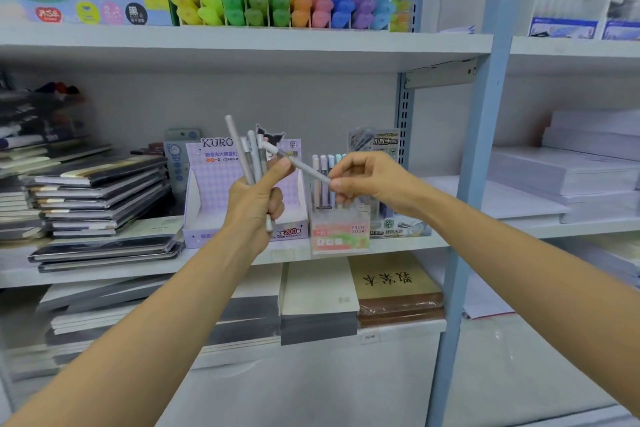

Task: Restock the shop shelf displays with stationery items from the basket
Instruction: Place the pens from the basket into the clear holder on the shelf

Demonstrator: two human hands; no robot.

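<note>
Our left hand [254, 199] grips a bunch of grey pens [247, 156] upright. Our right hand [367, 180] pinches a single pen [306, 168], which seems to touch the left forefinger, in front of the purple box [204, 236].

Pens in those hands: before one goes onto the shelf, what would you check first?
1. Left hand grips the bundle of pens securely: ok.
2. Right hand pinches the single pen at its near end: ok.
3. Single pen clear of the bundle: not ok; its far end lies among the others, against the left hand's fingers.
4. Space in the purple display box: ok; its visible inside looks bare, though the left hand hides part.
5. Fruit Soda box beside it stands upright with pens in it: ok.
6. Which box these pens belong in: cannot tell.
</note>
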